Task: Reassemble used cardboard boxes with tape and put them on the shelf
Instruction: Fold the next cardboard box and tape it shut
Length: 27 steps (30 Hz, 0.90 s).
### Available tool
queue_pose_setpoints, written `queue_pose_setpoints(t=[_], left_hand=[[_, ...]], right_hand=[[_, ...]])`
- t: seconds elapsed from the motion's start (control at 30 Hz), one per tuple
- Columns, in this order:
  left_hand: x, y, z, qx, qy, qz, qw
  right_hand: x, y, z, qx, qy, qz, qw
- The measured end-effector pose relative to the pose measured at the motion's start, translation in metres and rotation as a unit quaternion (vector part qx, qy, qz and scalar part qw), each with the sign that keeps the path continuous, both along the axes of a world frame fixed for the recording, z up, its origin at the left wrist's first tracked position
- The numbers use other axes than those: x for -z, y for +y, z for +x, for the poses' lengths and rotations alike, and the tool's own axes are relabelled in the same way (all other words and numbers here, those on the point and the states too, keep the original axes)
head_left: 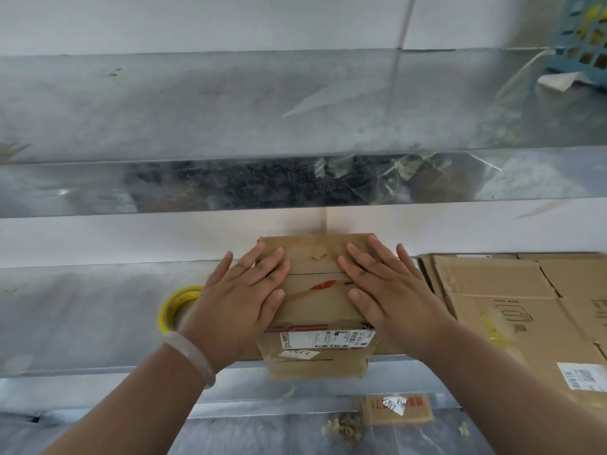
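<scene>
A small brown cardboard box (316, 300) with a shipping label on its near side stands on the metal shelf (82, 316), pushed back near the white wall. Its top flaps are closed, with a seam running across the middle. My left hand (243, 297) lies flat on the left part of the top, fingers straight. On the right part my right hand (387, 290) presses down the same way. A yellow roll of tape (172, 310) lies on the shelf just left of my left hand, partly hidden behind it.
Flattened cardboard boxes (512, 310) lie stacked on the shelf to the right. Above is another metal shelf (230, 106) with a blue plastic basket (584, 37) at its far right. A small cardboard piece (397, 409) and scraps lie on the floor below.
</scene>
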<state>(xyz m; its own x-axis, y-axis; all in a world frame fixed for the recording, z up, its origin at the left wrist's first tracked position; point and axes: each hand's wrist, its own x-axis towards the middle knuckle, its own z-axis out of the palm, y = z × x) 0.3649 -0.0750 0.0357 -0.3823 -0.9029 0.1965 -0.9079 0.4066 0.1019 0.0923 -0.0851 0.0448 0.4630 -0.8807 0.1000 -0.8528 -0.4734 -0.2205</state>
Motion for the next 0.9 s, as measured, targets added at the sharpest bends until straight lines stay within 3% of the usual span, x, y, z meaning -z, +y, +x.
queue_pose_setpoints(t=[0.3,0.57,0.77,0.9], left_hand=[[0.012,-0.004,0.010,0.060,0.212,0.034,0.975],[0.016,0.001,0.005,0.032,0.247,-0.008,0.968],[0.016,0.002,0.002,0.027,0.238,-0.015,0.971],[0.012,0.003,0.007,0.037,0.264,0.038,0.963]], right_hand=[[0.020,-0.002,-0.024,-0.043,-0.076,-0.062,0.994],[0.030,0.000,-0.024,-0.032,-0.143,-0.079,0.986],[0.028,-0.001,-0.022,-0.025,-0.113,-0.094,0.989],[0.021,0.000,-0.032,-0.052,-0.083,-0.033,0.995]])
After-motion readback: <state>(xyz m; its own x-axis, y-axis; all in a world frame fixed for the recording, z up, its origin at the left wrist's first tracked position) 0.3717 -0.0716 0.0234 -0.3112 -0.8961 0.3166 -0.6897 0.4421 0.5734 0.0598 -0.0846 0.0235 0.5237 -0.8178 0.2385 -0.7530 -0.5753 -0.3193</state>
